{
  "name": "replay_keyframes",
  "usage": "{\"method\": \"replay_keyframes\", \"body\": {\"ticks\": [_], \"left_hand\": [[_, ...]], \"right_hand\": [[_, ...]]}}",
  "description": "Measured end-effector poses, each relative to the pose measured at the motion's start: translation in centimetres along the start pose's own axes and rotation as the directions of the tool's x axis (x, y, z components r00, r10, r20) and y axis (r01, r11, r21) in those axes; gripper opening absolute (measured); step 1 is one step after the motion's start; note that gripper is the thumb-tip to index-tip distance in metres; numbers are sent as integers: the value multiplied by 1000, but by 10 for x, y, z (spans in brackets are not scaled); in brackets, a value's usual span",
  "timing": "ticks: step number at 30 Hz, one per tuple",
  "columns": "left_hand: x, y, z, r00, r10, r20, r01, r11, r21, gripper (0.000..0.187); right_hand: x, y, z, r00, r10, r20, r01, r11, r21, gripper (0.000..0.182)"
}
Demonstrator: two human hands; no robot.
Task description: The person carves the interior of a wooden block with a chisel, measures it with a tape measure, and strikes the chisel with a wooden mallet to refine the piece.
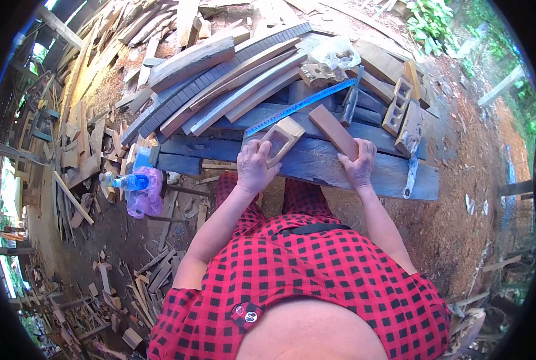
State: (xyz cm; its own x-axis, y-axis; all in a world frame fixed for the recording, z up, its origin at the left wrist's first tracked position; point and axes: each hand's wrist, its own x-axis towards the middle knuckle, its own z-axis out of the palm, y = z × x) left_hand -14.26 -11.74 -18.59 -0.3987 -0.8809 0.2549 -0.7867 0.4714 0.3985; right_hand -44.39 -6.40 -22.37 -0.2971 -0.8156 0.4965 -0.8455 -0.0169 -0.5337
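My left hand (257, 166) is closed round a small wooden frame (287, 133), a pale block with a hollow middle, tilted over the workbench (316, 162). In my right hand (360, 163) is the near end of a reddish-brown wooden block (334, 131), which points away to the upper left. The two pieces are apart, with a strip of the bench's dark planks between them. Just beyond them a blue measuring tape (298, 107) lies stretched across the bench.
Long planks (232, 84) are stacked along the bench's far left. A wooden piece with square holes (397, 107) and a clear plastic bag (335, 53) sit at the right and back. Left of the bench are a water bottle (131, 182) and a pink bag (145, 204). Wood scraps litter the ground.
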Motion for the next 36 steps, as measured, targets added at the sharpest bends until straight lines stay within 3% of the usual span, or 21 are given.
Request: {"method": "replay_keyframes", "body": {"ticks": [3,5,8,12,14,20,36], "left_hand": [[-3,3,8,999,-24,29,26,999,-46,80],[-5,1,14,988,-53,-145,34,991,-130,95],[-8,-3,15,989,-89,-115,70,985,-158,105],[-14,-6,12,989,-96,-111,70,973,-220,99],[-15,-12,15,992,-122,-25,115,976,-182,89],[-17,2,19,979,-181,-96,168,978,-125,74],[-18,5,19,975,-194,-106,174,970,-170,73]], "right_hand": [[0,3,0,1000,9,-8,-9,1000,27,52],[-1,4,1,1000,8,-4,-7,999,39,52],[0,5,2,1000,-7,9,7,1000,24,54],[0,1,2,998,-59,-35,59,998,-10,57],[0,-1,2,997,-63,-36,63,998,-18,58],[1,0,0,998,-66,17,67,997,-29,58],[-1,4,1,997,-82,-1,82,994,-73,65]]}}
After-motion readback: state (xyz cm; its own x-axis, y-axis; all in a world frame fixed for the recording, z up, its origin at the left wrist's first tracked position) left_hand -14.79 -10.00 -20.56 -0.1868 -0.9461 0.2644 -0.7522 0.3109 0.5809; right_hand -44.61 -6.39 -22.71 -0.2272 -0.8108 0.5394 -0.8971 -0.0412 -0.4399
